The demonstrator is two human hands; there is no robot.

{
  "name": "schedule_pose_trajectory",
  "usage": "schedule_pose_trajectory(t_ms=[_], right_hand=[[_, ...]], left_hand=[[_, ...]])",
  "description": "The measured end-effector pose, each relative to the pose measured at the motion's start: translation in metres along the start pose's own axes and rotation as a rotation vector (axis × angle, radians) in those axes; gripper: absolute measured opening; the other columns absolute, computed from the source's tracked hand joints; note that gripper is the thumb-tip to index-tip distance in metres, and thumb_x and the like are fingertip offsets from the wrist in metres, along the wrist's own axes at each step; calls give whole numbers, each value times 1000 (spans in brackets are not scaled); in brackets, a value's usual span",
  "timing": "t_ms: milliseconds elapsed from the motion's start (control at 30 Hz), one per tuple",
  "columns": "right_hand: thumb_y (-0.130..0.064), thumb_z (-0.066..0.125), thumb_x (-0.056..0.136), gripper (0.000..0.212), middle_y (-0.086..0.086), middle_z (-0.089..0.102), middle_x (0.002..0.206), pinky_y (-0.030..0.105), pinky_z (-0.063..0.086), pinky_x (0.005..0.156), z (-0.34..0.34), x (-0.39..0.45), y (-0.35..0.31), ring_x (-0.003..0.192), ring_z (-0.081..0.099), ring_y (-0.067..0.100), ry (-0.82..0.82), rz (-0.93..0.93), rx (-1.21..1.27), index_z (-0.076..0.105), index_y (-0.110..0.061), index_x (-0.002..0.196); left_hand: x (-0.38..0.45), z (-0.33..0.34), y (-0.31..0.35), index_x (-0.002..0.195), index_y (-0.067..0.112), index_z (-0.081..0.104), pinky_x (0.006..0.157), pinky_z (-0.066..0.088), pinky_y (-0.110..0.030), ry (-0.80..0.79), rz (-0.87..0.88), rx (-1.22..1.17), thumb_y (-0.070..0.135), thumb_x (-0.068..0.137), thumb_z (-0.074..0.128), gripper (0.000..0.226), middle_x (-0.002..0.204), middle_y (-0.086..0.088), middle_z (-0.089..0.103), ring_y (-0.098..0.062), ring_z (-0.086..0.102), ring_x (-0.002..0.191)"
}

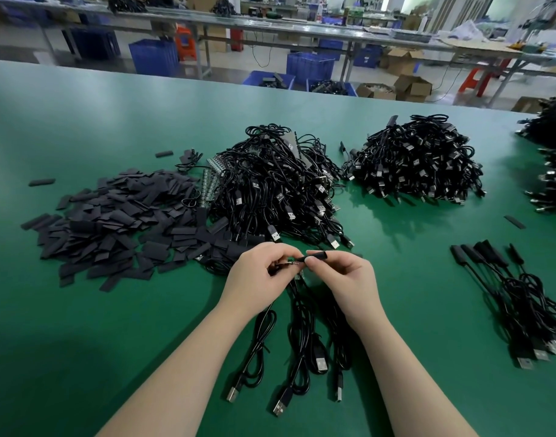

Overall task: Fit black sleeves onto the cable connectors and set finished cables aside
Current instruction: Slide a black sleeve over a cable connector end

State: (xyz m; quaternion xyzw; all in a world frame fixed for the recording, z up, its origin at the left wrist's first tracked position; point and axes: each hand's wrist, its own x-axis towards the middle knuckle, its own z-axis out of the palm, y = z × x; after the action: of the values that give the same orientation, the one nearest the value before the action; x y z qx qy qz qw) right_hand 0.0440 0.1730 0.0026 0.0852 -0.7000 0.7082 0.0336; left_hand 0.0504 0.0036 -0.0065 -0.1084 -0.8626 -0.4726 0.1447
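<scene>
My left hand (260, 272) pinches a small connector board (291, 262) at the end of a black cable. My right hand (342, 277) pinches a black sleeve (317, 256) just right of that connector, its open end meeting the board's tip. Several more cables (301, 342) trail from under my hands toward me, USB plugs lying near the table's front. A heap of flat black sleeves (112, 225) lies to the left. A few cables with sleeves fitted (516, 294) lie at the right.
Two big heaps of black USB cables sit behind my hands, one at centre (276, 187) and one further right (418, 162). More cable piles (551, 171) are at the far right edge. The green table (81, 342) stretches around; blue crates and workbenches stand beyond.
</scene>
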Motion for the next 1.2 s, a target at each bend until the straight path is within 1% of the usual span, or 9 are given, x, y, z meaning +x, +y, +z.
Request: schedule_pose_trajectory(t_ms=[100,167,233,300,433,700,867,1000,1200], right_hand=[[-8,77,83,22,-1,77,83,18,53,71,-1,1,2,77,70,7,31,13,13,80,-28,75],[-12,79,82,9,4,77,83,18,54,71,-3,1,3,77,69,10,68,41,60,79,-17,74],[-20,80,78,11,11,76,86,20,55,74,-6,0,3,79,68,13,87,53,76,77,-11,75],[-19,80,79,3,11,77,89,22,54,76,-4,-2,1,82,69,13,39,43,54,79,-17,76],[-4,78,81,23,-6,77,95,17,52,82,5,-9,0,93,72,10,-58,-73,-80,81,-28,80],[-13,79,82,16,-5,77,87,29,56,82,6,-11,-3,88,72,15,-3,-15,-116,81,-28,81],[-17,81,81,11,-1,76,78,17,51,66,6,-9,-2,71,68,6,91,50,-38,81,-27,77],[-11,79,82,14,0,77,83,15,52,69,3,-8,-5,76,71,7,78,49,53,81,-24,78],[-7,77,82,17,1,78,87,15,52,71,1,-5,-5,78,70,8,191,78,158,78,-19,71]], left_hand=[[0,1,0,102,49,62,71,53,-27,0,8,4,51,80,62,22,94,25,59,-2,59,86],[1,1,-2,104,49,62,73,52,-27,2,-20,-18,46,80,67,25,95,23,57,-3,58,87],[2,2,-4,104,48,61,74,50,-24,15,-51,-32,33,83,71,28,93,22,57,0,58,85],[2,2,-6,102,47,60,74,48,-20,31,-76,-23,25,84,72,30,88,19,60,4,56,82],[2,1,-4,102,45,58,78,55,-33,-4,-115,4,21,83,72,33,89,17,63,1,60,85],[-2,-1,5,108,43,62,80,52,-34,-11,-67,210,27,81,72,32,86,23,63,-9,61,89],[-2,-1,8,105,34,70,86,51,-33,32,-4,182,25,83,71,24,100,19,68,0,60,94],[-1,-1,6,107,31,74,86,53,-32,38,-28,95,23,86,71,23,105,17,68,0,61,100],[0,1,5,109,32,74,86,51,-26,30,-44,111,31,87,71,22,103,17,69,1,61,98]])
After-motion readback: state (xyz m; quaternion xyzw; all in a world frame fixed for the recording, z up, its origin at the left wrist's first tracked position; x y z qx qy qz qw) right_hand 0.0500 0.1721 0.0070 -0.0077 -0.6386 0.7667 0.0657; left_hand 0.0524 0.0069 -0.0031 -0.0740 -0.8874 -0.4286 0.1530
